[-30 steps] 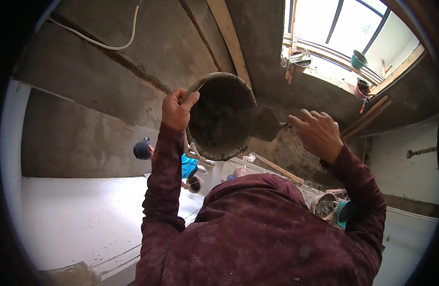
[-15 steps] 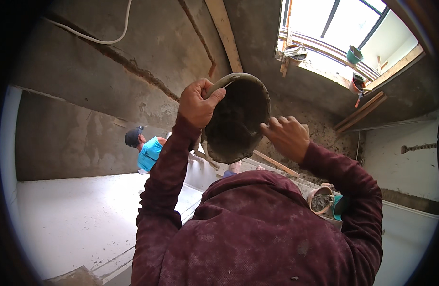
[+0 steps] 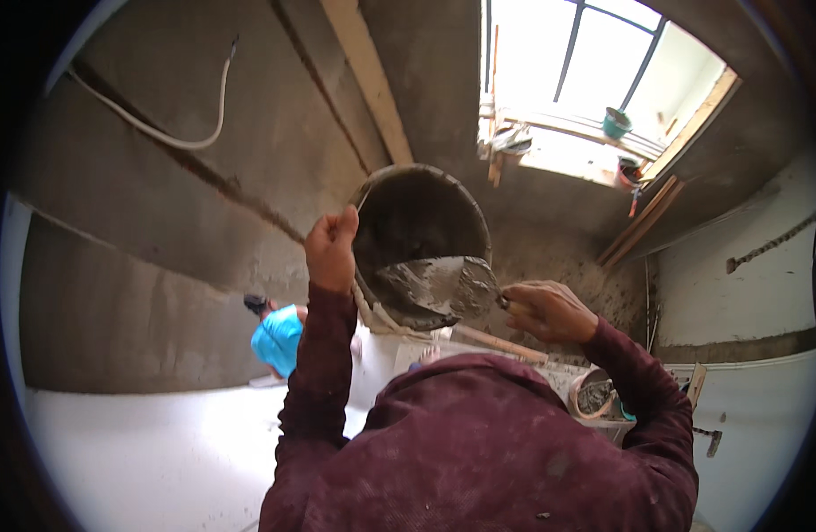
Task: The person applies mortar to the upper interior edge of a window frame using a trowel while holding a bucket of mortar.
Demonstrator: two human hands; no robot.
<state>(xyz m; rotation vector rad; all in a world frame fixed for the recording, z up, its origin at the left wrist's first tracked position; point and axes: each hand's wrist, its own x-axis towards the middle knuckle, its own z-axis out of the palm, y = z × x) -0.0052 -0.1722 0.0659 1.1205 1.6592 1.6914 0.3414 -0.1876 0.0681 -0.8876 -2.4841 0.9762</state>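
Note:
My left hand (image 3: pixel 331 248) is closed on the left rim of a dark, mortar-stained bucket (image 3: pixel 415 197), thumb over the edge. The bucket is tilted, its mouth facing me. In my right hand (image 3: pixel 550 312) is the handle of a trowel (image 3: pixel 443 282), gripped in closed fingers. Its blade reaches across the lower part of the bucket's mouth and is coated with wet grey mortar. Shadow hides most of the bucket's inside. A pale strip of cloth or rope (image 3: pixel 377 315) hangs along the bucket's lower left side.
At the left, a person in a turquoise shirt (image 3: pixel 279 341) stands lower down. A bucket of mortar (image 3: pixel 594 396) is by my right elbow. On the window ledge are a green bucket (image 3: pixel 616 124) and a reddish one (image 3: pixel 627 172). Planks (image 3: pixel 643 222) lean at the right; a white cable (image 3: pixel 173 142) hangs upper left.
The trowel blade has come up into sight, loaded with mortar. My right hand has moved lower, and my left hand and the bucket have shifted slightly left and down. The view has turned a little.

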